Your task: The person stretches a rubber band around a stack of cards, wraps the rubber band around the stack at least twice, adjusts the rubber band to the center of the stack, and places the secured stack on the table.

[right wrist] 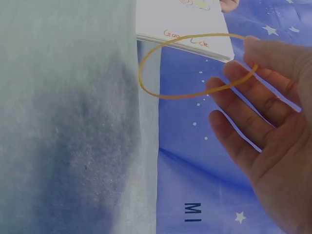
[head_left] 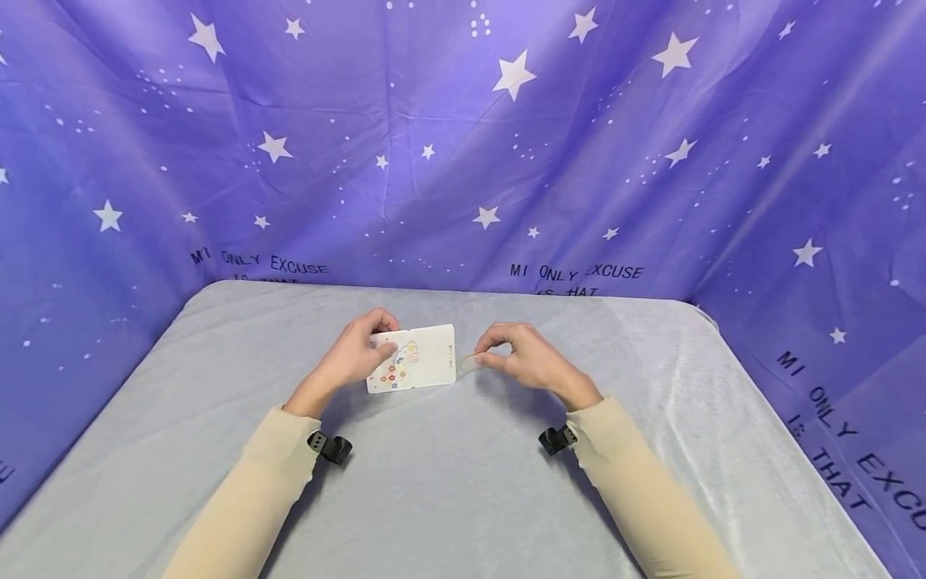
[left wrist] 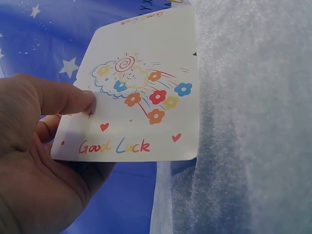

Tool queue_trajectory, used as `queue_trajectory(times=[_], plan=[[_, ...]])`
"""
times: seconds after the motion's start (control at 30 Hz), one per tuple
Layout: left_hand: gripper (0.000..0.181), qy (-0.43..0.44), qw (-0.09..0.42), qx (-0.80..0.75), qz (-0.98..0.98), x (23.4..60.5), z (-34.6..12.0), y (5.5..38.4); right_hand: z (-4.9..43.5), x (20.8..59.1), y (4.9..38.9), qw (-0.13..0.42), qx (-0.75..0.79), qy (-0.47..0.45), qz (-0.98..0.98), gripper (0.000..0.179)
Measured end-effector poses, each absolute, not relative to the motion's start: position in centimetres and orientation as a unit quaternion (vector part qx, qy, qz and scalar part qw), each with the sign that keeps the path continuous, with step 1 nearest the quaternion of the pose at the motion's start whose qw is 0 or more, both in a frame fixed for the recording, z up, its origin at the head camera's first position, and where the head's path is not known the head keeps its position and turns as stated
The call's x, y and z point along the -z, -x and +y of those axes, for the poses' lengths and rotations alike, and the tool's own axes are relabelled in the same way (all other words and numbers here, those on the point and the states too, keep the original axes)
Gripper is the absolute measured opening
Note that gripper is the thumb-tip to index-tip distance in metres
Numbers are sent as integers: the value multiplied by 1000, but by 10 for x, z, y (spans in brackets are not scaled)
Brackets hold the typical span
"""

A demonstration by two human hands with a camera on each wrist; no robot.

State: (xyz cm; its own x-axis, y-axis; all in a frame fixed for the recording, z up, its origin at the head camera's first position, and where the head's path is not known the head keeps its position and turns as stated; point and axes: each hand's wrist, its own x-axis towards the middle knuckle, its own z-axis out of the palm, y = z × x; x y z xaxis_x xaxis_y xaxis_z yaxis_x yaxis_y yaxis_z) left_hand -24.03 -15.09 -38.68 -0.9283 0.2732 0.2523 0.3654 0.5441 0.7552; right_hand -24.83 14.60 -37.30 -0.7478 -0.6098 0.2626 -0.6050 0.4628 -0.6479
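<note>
My left hand (head_left: 356, 351) grips a stack of white cards (head_left: 432, 358) by its left end, thumb on top and fingers beneath. Colourful flowers, a sun, clouds and the words "Good Luck" are printed on the top card, as the left wrist view shows; the right wrist view shows the layered edge of the stack (right wrist: 183, 48). Between thumb and forefinger, my right hand (head_left: 526, 356) pinches a thin yellow rubber band (right wrist: 178, 97). The band hangs as a loose loop, just off the right end of the cards, and overlaps them in the right wrist view.
A grey cloth-covered table (head_left: 448, 482) lies under both hands. Purple curtains (head_left: 405, 161) with white stars and lettering rise behind it and along both sides. Black wrist cameras (head_left: 334, 449) sit at the beige sleeves (head_left: 629, 474).
</note>
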Motion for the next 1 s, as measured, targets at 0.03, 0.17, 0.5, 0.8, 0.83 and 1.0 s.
queue_trajectory(times=[0.03, 0.17, 0.5, 0.8, 0.83, 1.0], plan=[[17, 182, 52, 442, -877, 387, -151, 240, 146, 373, 247, 4, 380, 354, 854, 4], [17, 187, 51, 448, -873, 386, -151, 238, 147, 373, 244, 6, 381, 349, 856, 4], [17, 198, 64, 454, -867, 387, -149, 235, 151, 370, 241, 14, 394, 322, 861, 6], [20, 189, 65, 458, -866, 388, -150, 235, 148, 371, 241, 49, 440, 298, 846, 6], [19, 189, 65, 459, -866, 387, -149, 234, 148, 371, 241, 55, 444, 300, 843, 6], [16, 194, 64, 458, -865, 386, -149, 233, 147, 372, 240, 78, 465, 311, 825, 7]])
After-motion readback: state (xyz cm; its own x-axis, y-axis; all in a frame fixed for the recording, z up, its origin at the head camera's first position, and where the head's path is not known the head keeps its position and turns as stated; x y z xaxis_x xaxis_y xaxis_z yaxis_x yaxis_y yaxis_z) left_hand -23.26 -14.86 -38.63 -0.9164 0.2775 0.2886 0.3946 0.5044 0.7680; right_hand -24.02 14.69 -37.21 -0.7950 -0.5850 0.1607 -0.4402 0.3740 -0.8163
